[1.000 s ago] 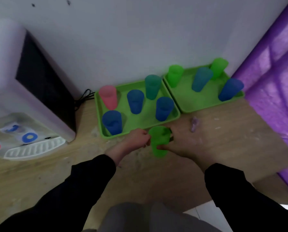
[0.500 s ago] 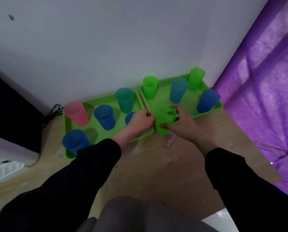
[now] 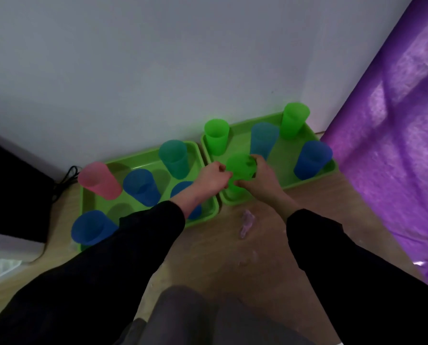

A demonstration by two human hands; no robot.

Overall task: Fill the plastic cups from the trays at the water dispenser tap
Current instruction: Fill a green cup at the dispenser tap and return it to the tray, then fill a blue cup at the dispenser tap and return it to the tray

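A green plastic cup (image 3: 239,170) stands upright over the front left corner of the right green tray (image 3: 282,155). My left hand (image 3: 211,178) grips its left side and my right hand (image 3: 261,176) grips its right side. The right tray also holds two green cups (image 3: 216,139) (image 3: 293,119), a light blue cup (image 3: 262,139) and a dark blue cup (image 3: 312,159). On the left green tray (image 3: 113,206) stand a pink cup (image 3: 99,180), a teal cup (image 3: 174,158) and blue cups (image 3: 140,186) (image 3: 91,227); one more is partly hidden under my left arm.
The water dispenser (image 3: 1,267) shows only as a white base and dark side at the far left edge, with a black cable (image 3: 67,176) beside it. A purple cloth (image 3: 394,145) covers the right side. A small purple scrap (image 3: 246,224) lies on the wooden floor.
Both hands carried the green cup away from the dispenser side, forward and right, from the floor in front of the left tray onto the right tray's front corner. The view swung right.
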